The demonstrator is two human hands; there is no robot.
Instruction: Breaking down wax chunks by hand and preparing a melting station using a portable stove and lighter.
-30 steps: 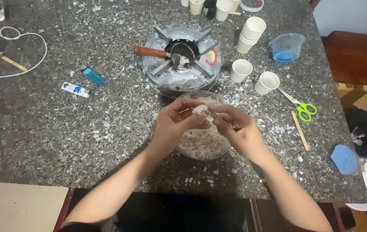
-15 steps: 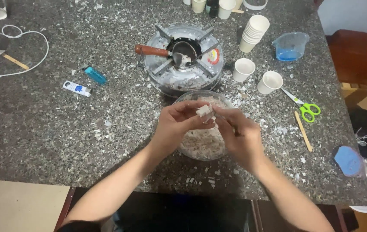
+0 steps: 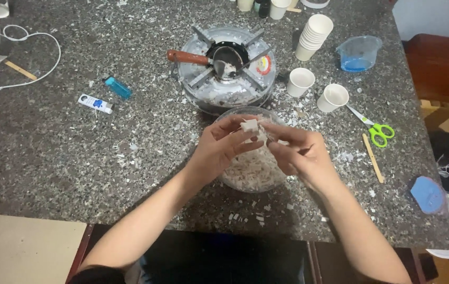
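Both hands are meeting over one clear bowl (image 3: pixel 235 181) of white flakes near the tabletop's front edge: the left hand (image 3: pixel 218 149) is pinching a white chunk (image 3: pixel 249 126), the right hand (image 3: pixel 300 155) is curling narrowly beside it. Two loose paper cups (image 3: pixel 300 81) are standing by one stack (image 3: pixel 314 37). The tabletop's left half is lying open.

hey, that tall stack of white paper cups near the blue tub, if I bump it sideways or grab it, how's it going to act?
The stack of paper cups already leans, so a sideways bump would likely tip it rather than slide it. Being thin paper, it is probably light and could crush under a hard squeeze. Once down, the tapered cups might roll in a curve toward the blue tub.
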